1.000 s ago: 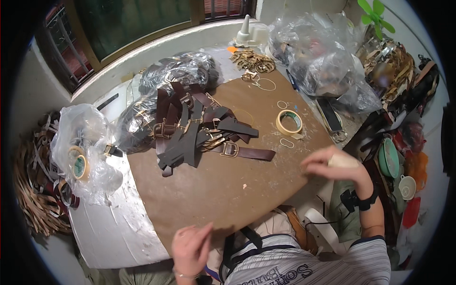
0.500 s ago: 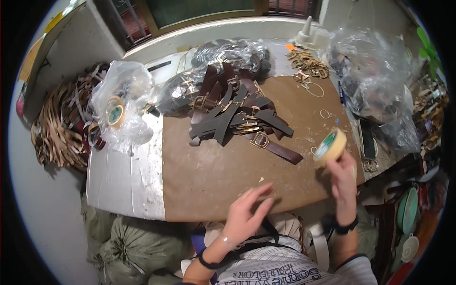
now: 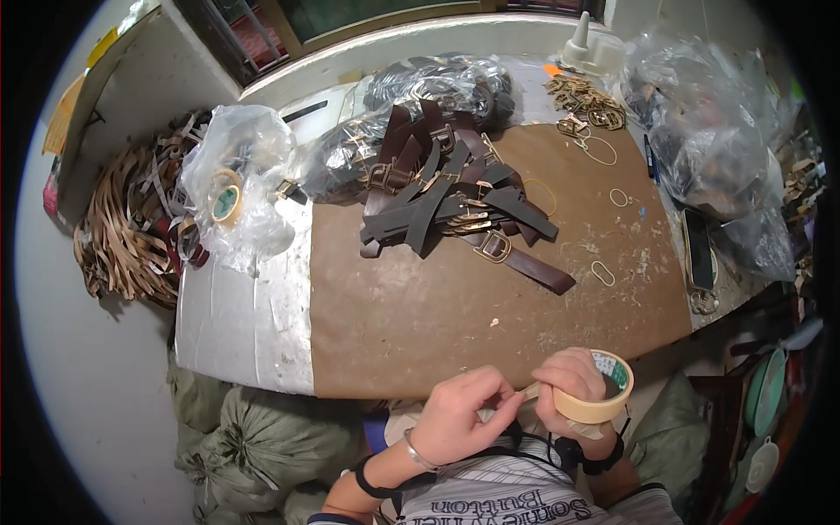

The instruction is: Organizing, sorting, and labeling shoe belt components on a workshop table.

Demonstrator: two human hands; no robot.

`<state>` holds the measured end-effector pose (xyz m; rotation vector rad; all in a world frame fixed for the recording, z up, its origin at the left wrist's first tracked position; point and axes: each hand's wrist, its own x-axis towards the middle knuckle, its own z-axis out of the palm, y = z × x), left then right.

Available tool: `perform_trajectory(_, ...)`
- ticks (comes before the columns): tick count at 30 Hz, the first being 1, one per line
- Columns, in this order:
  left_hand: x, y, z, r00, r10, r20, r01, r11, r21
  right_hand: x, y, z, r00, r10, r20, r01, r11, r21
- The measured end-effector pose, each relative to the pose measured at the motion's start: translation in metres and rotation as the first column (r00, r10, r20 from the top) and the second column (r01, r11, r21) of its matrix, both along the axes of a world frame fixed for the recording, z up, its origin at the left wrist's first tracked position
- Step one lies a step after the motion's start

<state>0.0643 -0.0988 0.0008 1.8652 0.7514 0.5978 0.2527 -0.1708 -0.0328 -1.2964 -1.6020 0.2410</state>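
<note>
My right hand [image 3: 570, 385] grips a cream-yellow roll of masking tape [image 3: 602, 409] just off the near edge of the table. My left hand [image 3: 462, 415] is closed in a pinch on the loose end of the tape, and a short strip [image 3: 530, 391] spans the gap between both hands. Farther up lies a crossed pile of dark brown and black leather belt straps [image 3: 437, 214] with metal buckles, touched by neither hand. One brown strap [image 3: 538, 271] with a square buckle sticks out from the pile toward the right.
Plastic-wrapped bundles [image 3: 437, 87] lie behind the straps. A clear bag [image 3: 241, 149] with another tape roll [image 3: 226, 203] is at left. To the right are rubber bands [image 3: 603, 273], a phone [image 3: 698, 249] and a large plastic bag [image 3: 700, 131]. Green sacks [image 3: 271, 437] stand below the table.
My right hand has brought the tape roll down and toward me from above the table's right side. My left hand has closed on the tape's end beside it.
</note>
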Motion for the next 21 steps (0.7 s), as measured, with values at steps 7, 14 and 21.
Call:
perform_trajectory(7, 0.038, 0.112, 0.002, 0.932, 0.147, -0.332, 0.128, 0.721, 0.681, 0.024, -0.015, 0.007, 0.847, -0.332, -0.416, 0.277, 0.942, -0.188)
perform_trajectory(14, 0.03, 0.231, -0.046, 0.879, 0.388, -0.277, -0.161, 0.788, 0.594, 0.023, -0.032, 0.001, 0.896, -0.367, -0.25, 0.317, 0.923, -0.219)
perform_trajectory(21, -0.001, 0.231, -0.055, 0.863, 0.457, -0.216, -0.276, 0.784, 0.556, 0.046, -0.029, -0.024, 0.796, -0.394, -0.46, 0.184, 0.881, -0.436)
